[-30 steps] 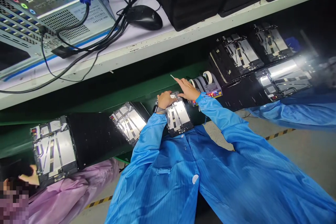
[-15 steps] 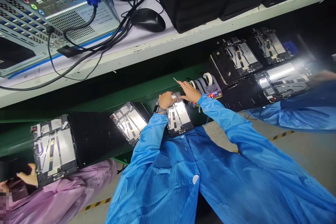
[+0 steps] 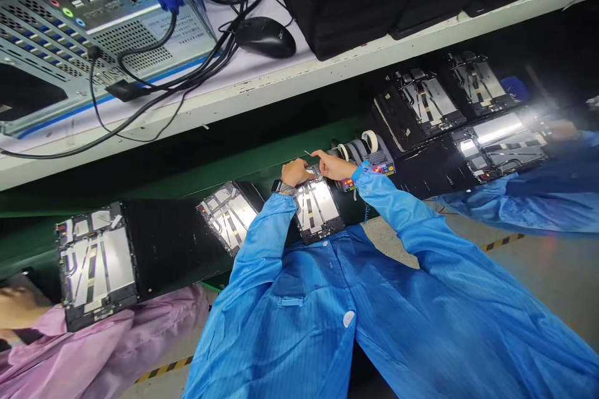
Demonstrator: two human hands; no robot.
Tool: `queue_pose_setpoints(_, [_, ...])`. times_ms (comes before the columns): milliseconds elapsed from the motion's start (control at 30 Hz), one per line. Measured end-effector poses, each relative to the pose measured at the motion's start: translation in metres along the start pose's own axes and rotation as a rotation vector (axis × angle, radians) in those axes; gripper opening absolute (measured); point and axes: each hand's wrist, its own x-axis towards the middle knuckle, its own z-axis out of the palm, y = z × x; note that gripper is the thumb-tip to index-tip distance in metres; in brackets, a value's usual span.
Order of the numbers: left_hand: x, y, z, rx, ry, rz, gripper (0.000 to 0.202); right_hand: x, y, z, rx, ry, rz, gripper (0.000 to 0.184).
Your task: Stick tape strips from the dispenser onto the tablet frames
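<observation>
An opened tablet [image 3: 321, 206] with silvery battery plates and dark flex strips lies at the bench edge, close against my body. My left hand [image 3: 296, 171], a watch on its wrist, rests at the tablet's upper left corner with its fingers bent over the edge. Just to the right, my right hand [image 3: 333, 166] is over the upper right corner, its fingers curled in. A thin white strip [image 3: 307, 153] sticks out at the index fingertip; how it is held is too small to make out. Both hands partly hide the tablet's top end.
A tape dispenser [image 3: 369, 149] with lit digits stands right of my hand. More opened tablets lie left [image 3: 229, 215] and right [image 3: 428, 100]. Co-workers' sleeves, pink [image 3: 93, 349] and blue [image 3: 515, 202], flank me. A shelf [image 3: 224, 112] with a computer [image 3: 116, 31] overhangs the back.
My right hand has moved slightly left and down, its spread fingers now curled in, and the white strip has moved with it. My left hand stays on the tablet. The pink-sleeved co-worker's hand has shifted.
</observation>
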Motion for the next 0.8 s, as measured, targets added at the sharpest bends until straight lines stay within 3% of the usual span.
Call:
queue_pose_setpoints(267, [-0.003,0.002,-0.003,-0.022,-0.004,-0.012,0.067,0.009,-0.008,0.008,-0.119,-0.007,0.029,0.084])
queue_pose_setpoints(800, [0.000,-0.002,0.002,-0.022,0.014,0.024,0.067,0.001,-0.025,0.018,-0.302,0.027,0.112,0.098])
